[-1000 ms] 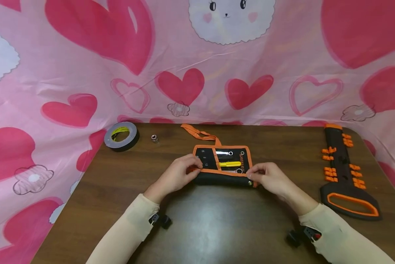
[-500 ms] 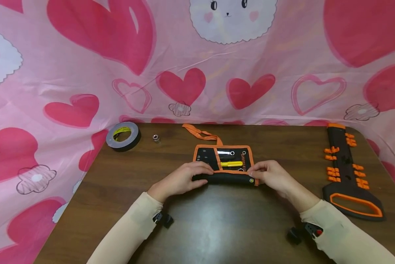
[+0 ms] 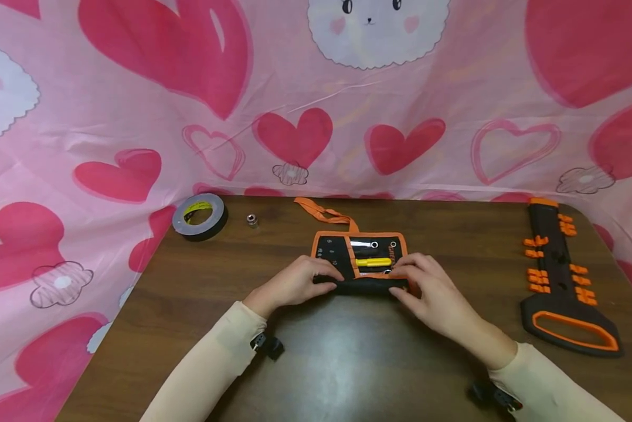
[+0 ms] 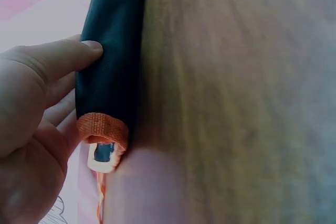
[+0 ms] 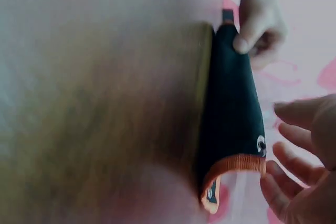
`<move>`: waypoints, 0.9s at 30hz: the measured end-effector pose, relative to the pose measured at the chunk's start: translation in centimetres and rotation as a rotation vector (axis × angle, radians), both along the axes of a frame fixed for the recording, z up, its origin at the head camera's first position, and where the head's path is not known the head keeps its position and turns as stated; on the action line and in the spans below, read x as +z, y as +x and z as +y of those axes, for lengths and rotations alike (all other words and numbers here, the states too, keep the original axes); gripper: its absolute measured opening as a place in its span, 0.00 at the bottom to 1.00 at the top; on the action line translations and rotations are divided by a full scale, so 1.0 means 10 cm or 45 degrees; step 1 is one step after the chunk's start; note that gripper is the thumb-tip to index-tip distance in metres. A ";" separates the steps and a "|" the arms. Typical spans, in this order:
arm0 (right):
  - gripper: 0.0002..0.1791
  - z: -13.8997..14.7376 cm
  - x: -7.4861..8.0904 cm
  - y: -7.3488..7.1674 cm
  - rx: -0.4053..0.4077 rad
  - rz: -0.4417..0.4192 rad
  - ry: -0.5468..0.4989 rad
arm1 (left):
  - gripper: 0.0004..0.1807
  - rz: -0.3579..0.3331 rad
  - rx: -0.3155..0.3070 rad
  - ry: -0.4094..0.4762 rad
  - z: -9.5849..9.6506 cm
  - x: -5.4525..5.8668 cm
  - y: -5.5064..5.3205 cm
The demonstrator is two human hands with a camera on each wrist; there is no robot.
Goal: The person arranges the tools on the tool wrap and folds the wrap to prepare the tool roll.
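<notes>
A black tool roll (image 3: 369, 286) with orange trim lies partly rolled up, its near side a rounded fold. Pockets on its flat part show a yellow-handled tool (image 3: 374, 262) and shiny ring-ended wrenches (image 3: 363, 244). My left hand (image 3: 295, 281) grips the fold's left part, thumb in front and fingers behind, as the left wrist view shows. At the right end, my right hand (image 3: 439, 296) has its fingers spread and slightly bent. The right wrist view shows a gap between the roll (image 5: 231, 93) and its thumb; one fingertip is close to the orange edge.
An orange strap (image 3: 323, 214) trails behind the roll. At the back left are a roll of tape (image 3: 218, 223) and a small metal socket (image 3: 251, 220). On the right lies a black holder (image 3: 556, 275) with orange clips and a handle. Pink heart-printed cloth (image 3: 295, 70) hangs behind the table.
My left hand has slid right along the fold. The right hand has let go of the roll's right corner and spread its fingers. The fold looks slightly more rolled over.
</notes>
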State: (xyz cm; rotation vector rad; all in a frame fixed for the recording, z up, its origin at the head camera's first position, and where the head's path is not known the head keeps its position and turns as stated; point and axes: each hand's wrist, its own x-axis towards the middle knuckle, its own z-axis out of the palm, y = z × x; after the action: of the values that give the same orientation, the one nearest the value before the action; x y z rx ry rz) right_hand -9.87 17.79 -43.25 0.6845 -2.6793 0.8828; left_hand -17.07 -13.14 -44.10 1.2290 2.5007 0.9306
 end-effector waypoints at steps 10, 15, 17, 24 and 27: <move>0.28 -0.10 -0.03 0.02 0.132 0.306 0.315 | 0.12 -0.107 0.084 -0.028 0.03 0.06 -0.04; 0.24 -0.08 -0.02 -0.03 0.099 0.223 0.295 | 0.11 -0.147 0.140 0.022 0.03 0.03 -0.04; 0.23 -0.06 -0.02 -0.06 0.096 0.209 0.275 | 0.10 -0.163 0.170 0.034 0.04 0.02 -0.05; 0.19 -0.02 -0.09 -0.17 0.091 0.212 0.224 | 0.10 -0.201 0.282 0.082 0.06 -0.01 -0.09; 0.18 -0.02 -0.12 -0.21 0.079 0.181 0.214 | 0.09 -0.208 0.315 0.092 0.07 -0.01 -0.10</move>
State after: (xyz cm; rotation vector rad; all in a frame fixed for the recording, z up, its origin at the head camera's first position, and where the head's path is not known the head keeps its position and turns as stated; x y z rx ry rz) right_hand -12.01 17.63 -44.42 0.8381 -2.6371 0.6027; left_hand -18.09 -12.46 -44.18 0.8352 2.5447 1.1373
